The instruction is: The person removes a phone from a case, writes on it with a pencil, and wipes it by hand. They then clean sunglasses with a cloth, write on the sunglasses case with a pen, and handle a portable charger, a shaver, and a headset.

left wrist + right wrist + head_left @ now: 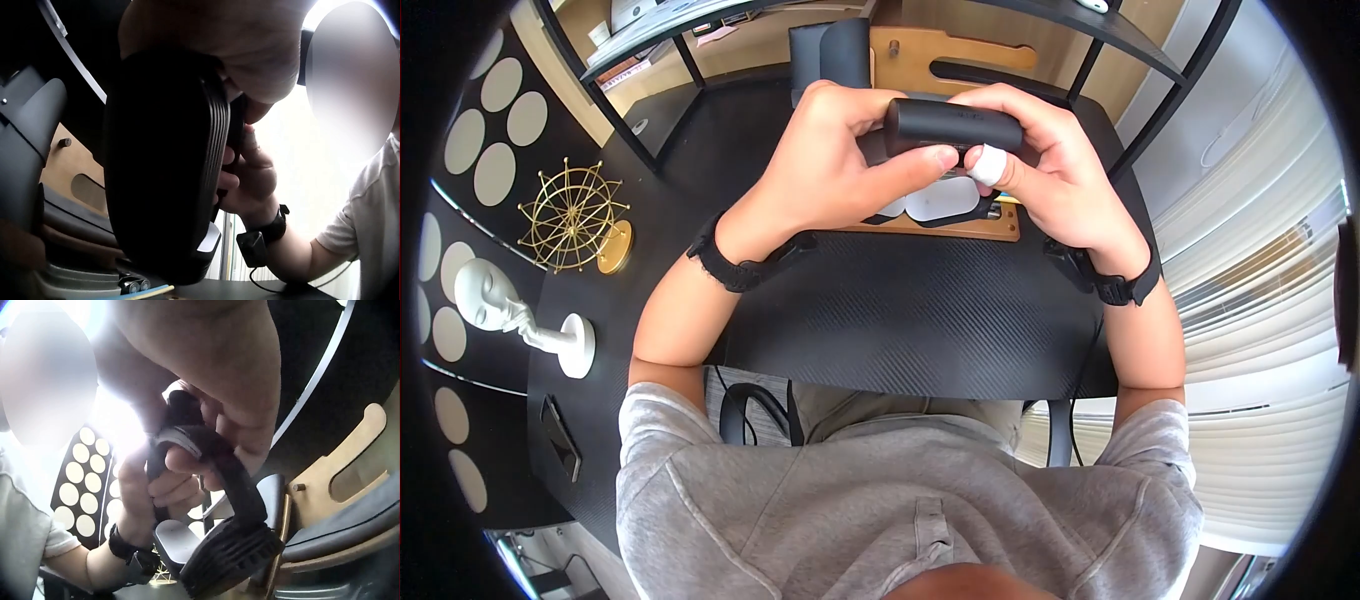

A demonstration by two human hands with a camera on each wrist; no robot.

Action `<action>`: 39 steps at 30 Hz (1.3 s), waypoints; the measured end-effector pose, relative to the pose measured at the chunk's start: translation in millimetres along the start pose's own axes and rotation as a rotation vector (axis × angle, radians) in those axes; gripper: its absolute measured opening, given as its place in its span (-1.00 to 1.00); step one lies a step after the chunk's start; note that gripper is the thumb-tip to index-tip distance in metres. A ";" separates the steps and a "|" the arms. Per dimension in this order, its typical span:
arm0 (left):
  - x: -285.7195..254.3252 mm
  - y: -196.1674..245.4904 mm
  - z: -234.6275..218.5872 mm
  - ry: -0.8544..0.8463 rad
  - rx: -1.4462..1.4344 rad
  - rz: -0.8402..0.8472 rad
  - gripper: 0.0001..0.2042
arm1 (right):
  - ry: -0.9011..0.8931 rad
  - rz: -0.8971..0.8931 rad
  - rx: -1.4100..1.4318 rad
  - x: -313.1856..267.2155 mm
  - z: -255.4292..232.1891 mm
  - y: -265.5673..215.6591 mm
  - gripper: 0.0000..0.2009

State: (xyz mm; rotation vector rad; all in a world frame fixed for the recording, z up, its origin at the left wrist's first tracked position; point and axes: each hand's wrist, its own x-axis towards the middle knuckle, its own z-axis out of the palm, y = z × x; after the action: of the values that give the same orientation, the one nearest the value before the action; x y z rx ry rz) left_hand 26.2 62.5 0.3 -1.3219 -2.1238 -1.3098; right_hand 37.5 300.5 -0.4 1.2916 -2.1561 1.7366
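Note:
Both hands hold a black headset (955, 125) raised over the desk. It has a rounded block at the top, a curved band (240, 487) and pale grey, lens-like panels (940, 200) below. My left hand (825, 165) grips the block's left end, its thumb lying along the near face. At the other end my right hand (1055, 165) grips with curled fingers, the thumb wrapped in a white bandage (990, 165). The thumb tips almost meet in the middle. A ridged black side (215, 131) of the headset fills much of the left wrist view.
Behind the headset stands a wooden organizer (955, 55) beside a dark grey case (830, 55). To the left are a gold wheel ornament (575, 215), a white head sculpture (495, 295) and a phone (562, 440). A black shelf frame (690, 70) rises at the back.

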 end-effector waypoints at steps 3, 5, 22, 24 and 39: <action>1.2 -3.2 0.8 -0.003 -0.013 -0.058 -0.77 | -0.004 0.088 -0.060 0.3 -5.5 -0.7 -0.72; 3.3 -6.9 2.8 0.014 -0.030 -0.071 -0.69 | 0.032 0.110 0.003 1.5 -6.0 4.1 -0.71; 2.6 -9.0 5.8 0.043 0.243 -0.005 -0.28 | -0.010 0.156 0.134 3.1 -14.4 12.6 -0.73; 3.7 -6.1 4.4 0.020 0.241 -0.049 -0.30 | -0.025 0.151 0.134 2.1 -15.3 13.8 -0.74; 4.0 -13.4 4.3 0.006 0.179 -0.037 -0.63 | 0.029 0.071 -0.171 1.4 -12.6 17.8 -0.69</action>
State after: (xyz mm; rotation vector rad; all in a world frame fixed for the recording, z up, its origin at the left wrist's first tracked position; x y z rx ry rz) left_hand 13.8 66.1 -6.5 -1.2100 -2.2125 -1.1056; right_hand 19.8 310.3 -8.8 1.1550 -2.3027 1.5436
